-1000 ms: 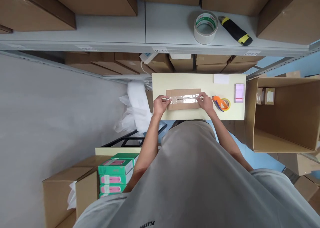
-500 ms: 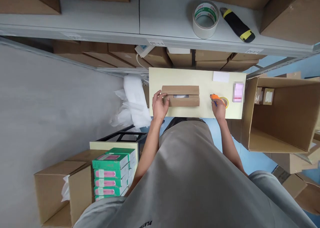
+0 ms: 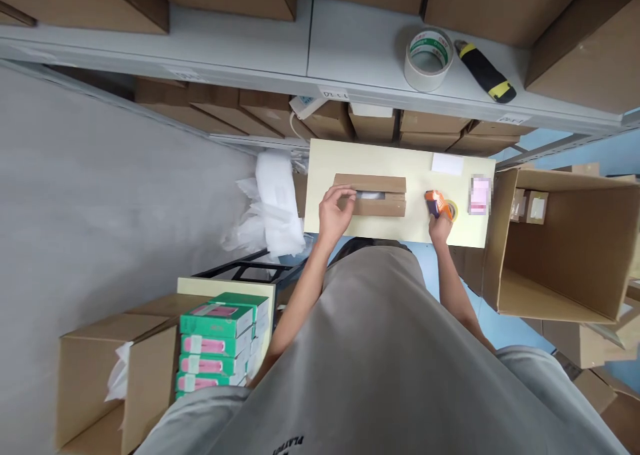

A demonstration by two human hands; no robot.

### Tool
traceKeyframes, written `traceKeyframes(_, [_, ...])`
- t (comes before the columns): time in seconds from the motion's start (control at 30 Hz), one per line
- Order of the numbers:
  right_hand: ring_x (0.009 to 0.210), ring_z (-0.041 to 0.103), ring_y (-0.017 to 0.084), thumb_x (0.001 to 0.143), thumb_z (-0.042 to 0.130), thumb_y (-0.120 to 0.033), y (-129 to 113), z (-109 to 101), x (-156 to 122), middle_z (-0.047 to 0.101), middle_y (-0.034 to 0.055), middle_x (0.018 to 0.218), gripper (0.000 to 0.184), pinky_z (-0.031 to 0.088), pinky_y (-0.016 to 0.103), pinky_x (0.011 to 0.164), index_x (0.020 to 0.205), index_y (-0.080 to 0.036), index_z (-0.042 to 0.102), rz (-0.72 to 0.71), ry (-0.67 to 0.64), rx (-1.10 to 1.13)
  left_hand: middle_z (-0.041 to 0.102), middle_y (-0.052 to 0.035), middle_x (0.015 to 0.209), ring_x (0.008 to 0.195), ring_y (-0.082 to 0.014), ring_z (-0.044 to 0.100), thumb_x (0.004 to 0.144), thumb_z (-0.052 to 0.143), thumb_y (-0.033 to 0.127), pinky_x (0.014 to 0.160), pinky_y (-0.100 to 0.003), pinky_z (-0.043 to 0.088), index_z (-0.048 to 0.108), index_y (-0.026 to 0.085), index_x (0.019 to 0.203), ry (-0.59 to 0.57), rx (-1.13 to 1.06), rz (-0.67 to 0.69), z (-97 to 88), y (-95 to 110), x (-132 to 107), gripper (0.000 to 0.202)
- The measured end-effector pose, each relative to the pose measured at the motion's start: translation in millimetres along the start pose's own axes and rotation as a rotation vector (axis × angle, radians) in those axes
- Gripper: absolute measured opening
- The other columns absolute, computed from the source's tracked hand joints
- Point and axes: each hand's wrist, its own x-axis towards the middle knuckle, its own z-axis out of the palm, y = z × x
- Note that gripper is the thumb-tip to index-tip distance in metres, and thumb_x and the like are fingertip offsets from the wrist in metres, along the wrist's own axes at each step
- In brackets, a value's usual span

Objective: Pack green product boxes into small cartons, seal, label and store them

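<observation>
A long brown cardboard box (image 3: 380, 208) lies on the pale yellow tabletop (image 3: 373, 158). Its top flaps leave a gap in the middle where something whitish shows. My left hand (image 3: 335, 214) rests over the box's left end, fingers stretched across the flaps and thumb held apart. To the right of the box, my right hand (image 3: 440, 228) grips an orange tape dispenser (image 3: 438, 200) carrying a yellowish roll of tape. The dispenser is tilted, with a dark part on its left side; my hand hides its lower end.
A pink-screened, blurred item (image 3: 479, 195) and a white paper (image 3: 447, 164) lie on the table. White tape (image 3: 426, 75) and a black-yellow cutter (image 3: 485, 72) sit on the shelf. A large open carton (image 3: 565, 242) stands right; green boxes (image 3: 217, 325) and foam wrap (image 3: 277, 202) are left.
My left hand has slid right over the flaps from the box's left end. The tape dispenser has turned and lifted in my right hand. The whole view has shifted slightly.
</observation>
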Motion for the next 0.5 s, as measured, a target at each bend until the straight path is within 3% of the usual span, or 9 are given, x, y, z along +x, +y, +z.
traceKeyframes(0.1, [0.109,0.074,0.034,0.105,0.05,-0.065,-13,-13,-9,0.078,0.0187,0.115,0.055,0.062,0.052,0.1,0.126,-0.017,0.065,-0.062,0.007,0.261,0.083,-0.008,0.125,0.127,-0.0263,0.077,0.102,0.069,0.027,0.119,-0.047,0.06,0.078,0.026,0.101,-0.029,-0.085,-0.029,-1.7,14,-5,0.01])
traceKeyframes(0.2, [0.115,0.075,0.033,0.098,0.06,-0.081,-41,-38,-30,0.081,0.0166,0.118,0.067,0.063,0.052,0.106,0.123,-0.02,0.068,-0.199,-0.044,0.568,0.084,-0.008,0.121,0.122,-0.0258,0.078,0.102,0.068,0.025,0.111,-0.045,0.064,0.079,0.025,0.098,-0.077,-0.165,-0.043,-4.8,24,-8,0.012])
traceKeyframes(0.37, [0.132,0.075,0.034,0.099,0.071,-0.081,-114,-79,-78,0.083,0.013,0.131,0.067,0.057,0.055,0.124,0.133,-0.024,0.074,-0.392,-0.269,0.742,0.085,-0.0081,0.114,0.111,-0.0239,0.081,0.106,0.067,0.029,0.102,-0.042,0.068,0.083,0.025,0.1,-0.17,-0.333,0.025,-7.9,39,-19,0.017])
traceKeyframes(0.5, [0.135,0.075,0.034,0.099,0.069,-0.085,-168,-82,-110,0.083,0.0119,0.135,0.071,0.059,0.055,0.124,0.139,-0.027,0.074,-0.505,-0.415,0.758,0.084,-0.0089,0.117,0.098,-0.02,0.082,0.103,0.081,0.046,0.096,-0.037,0.071,0.082,0.023,0.117,-0.169,-0.455,0.06,-8.2,55,-31,0.027])
